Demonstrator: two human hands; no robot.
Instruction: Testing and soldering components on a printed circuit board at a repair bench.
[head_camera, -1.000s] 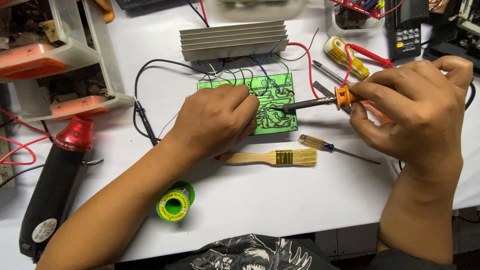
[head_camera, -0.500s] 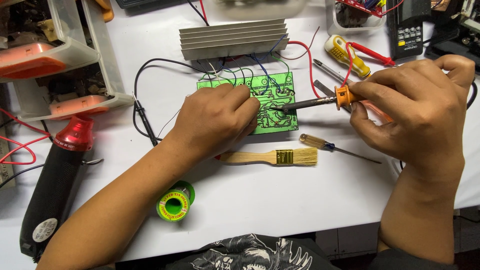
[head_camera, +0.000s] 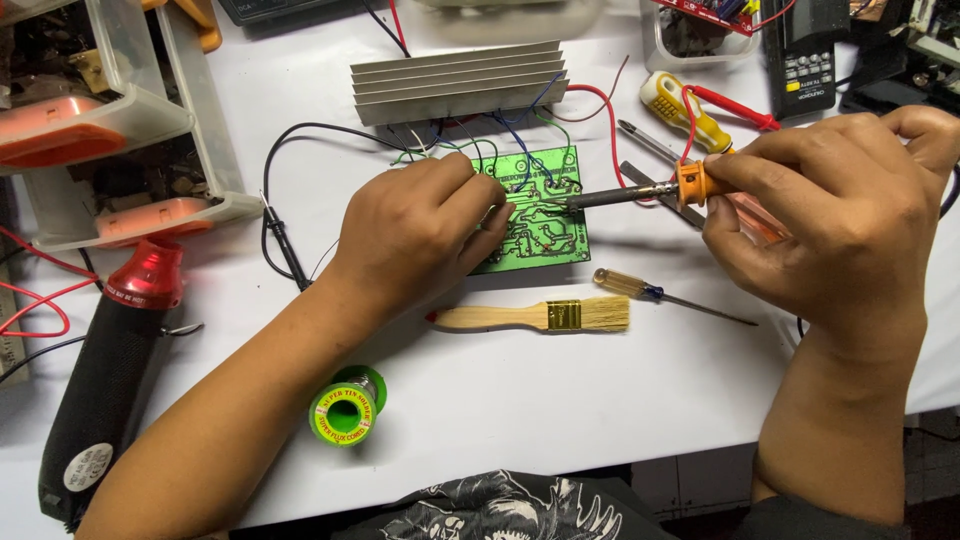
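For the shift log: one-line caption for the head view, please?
Left hand steadies a green circuit board while right hand holds an orange-collared soldering iron to it.

The left hand (head_camera: 420, 235) lies over the left half of the green circuit board (head_camera: 545, 215), hiding that part and whatever its fingertips press there. The right hand (head_camera: 835, 215) wraps the soldering iron (head_camera: 640, 192), so only the orange collar and metal shaft show; the handle is covered. The tip's exact contact point on the board is too small to make out. Wires run from the board under the finned heat sink (head_camera: 460, 85) and vanish. At the left edge, the black heat gun (head_camera: 110, 380) and the plastic drawers (head_camera: 100, 120) are cut off. The meter (head_camera: 805, 55) at the far right is cropped by the top edge.
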